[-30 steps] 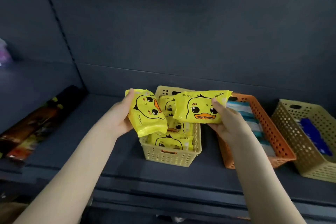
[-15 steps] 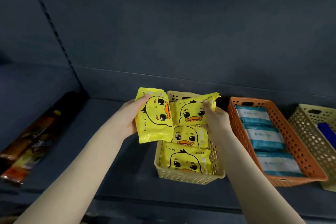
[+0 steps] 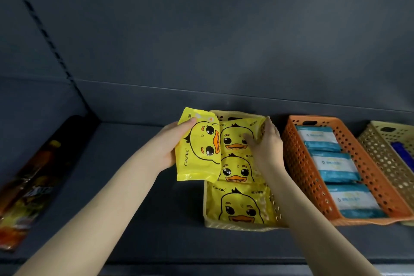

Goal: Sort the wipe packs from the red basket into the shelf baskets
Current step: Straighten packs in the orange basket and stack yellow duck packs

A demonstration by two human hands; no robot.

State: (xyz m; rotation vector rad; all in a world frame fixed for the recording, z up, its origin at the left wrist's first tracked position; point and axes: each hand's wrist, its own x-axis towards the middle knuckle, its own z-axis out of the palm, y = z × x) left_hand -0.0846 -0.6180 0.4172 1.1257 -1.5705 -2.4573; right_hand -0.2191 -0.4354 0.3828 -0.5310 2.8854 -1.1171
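My left hand grips a yellow duck wipe pack, turned on its side, just left of the pale yellow basket on the shelf. My right hand rests on another yellow duck pack at the far end of that basket, fingers on its right edge. Two more duck packs lie flat in the basket nearer to me. The red basket is out of view.
An orange basket to the right holds three blue-and-white wipe packs. A beige basket with a dark blue pack stands at the far right. Dark packaged goods lie at the shelf's left end.
My right hand has lowered its duck pack into the far end of the yellow basket. My left hand has kept its pack beside the basket. The view has moved closer to the shelf.
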